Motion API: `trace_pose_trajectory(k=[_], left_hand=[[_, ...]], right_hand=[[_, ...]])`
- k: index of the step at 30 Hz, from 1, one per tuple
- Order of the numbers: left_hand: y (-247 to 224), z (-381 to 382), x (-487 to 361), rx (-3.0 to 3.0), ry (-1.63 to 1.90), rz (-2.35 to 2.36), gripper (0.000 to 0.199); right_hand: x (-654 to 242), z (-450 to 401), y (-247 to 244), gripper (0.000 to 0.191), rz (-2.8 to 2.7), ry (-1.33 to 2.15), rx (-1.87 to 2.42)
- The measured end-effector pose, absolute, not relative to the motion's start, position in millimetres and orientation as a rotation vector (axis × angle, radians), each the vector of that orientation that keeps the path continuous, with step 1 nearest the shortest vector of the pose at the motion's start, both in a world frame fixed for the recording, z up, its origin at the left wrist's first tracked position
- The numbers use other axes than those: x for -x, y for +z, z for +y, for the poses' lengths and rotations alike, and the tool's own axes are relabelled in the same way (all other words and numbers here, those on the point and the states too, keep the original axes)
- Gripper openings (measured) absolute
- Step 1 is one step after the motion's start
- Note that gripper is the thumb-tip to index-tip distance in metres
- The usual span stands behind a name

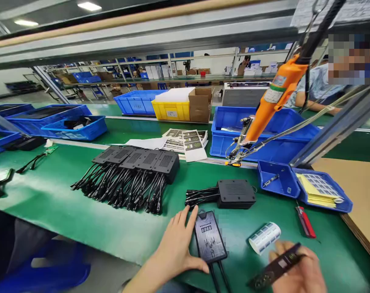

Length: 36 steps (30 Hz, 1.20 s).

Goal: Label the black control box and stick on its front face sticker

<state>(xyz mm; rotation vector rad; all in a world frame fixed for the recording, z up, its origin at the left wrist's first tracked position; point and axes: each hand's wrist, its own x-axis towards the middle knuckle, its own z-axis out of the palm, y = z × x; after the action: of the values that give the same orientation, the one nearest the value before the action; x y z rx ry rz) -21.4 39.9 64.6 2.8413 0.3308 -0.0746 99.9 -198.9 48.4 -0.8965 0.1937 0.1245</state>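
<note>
A black box with a digit display lies face up on the green bench, its cables running toward me. My left hand is beside its left edge, fingers spread, thumb near the lower corner. At the lower right my right hand pinches a dark printed label strip, slightly blurred. Just beyond that hand sits a roll of white and grey stickers. Another black box with cables rests behind the display box. Farther left stands a row of black boxes with many cables.
An orange power screwdriver hangs at the right. Small blue trays and a red screwdriver are at the right. Printed sheets and blue bins stand behind. Another person's forearm shows at the upper right.
</note>
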Motion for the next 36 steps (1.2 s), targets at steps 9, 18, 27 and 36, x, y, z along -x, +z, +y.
trace_pose_trajectory(k=[9, 18, 27, 36], left_hand=[[31.8, 19.2, 41.5, -2.675, 0.251, 0.462, 0.137], [17.0, 15.9, 49.3, -2.249, 0.422, 0.241, 0.118], [35.1, -10.2, 51.0, -0.956, 0.366, 0.438, 0.098], [62.0, -4.4, 56.6, -0.631, -0.046, 0.446, 0.054]], right_hand=[[-78.7, -132.5, 26.1, 0.041, 0.538, 0.630, 0.628], [-80.9, -131.1, 27.0, 0.043, 0.521, 0.590, 0.577], [-62.0, -131.1, 41.3, 0.046, 0.376, 0.589, 0.447], [-77.4, -134.3, 80.6, 0.046, 0.277, 0.495, 1.125]])
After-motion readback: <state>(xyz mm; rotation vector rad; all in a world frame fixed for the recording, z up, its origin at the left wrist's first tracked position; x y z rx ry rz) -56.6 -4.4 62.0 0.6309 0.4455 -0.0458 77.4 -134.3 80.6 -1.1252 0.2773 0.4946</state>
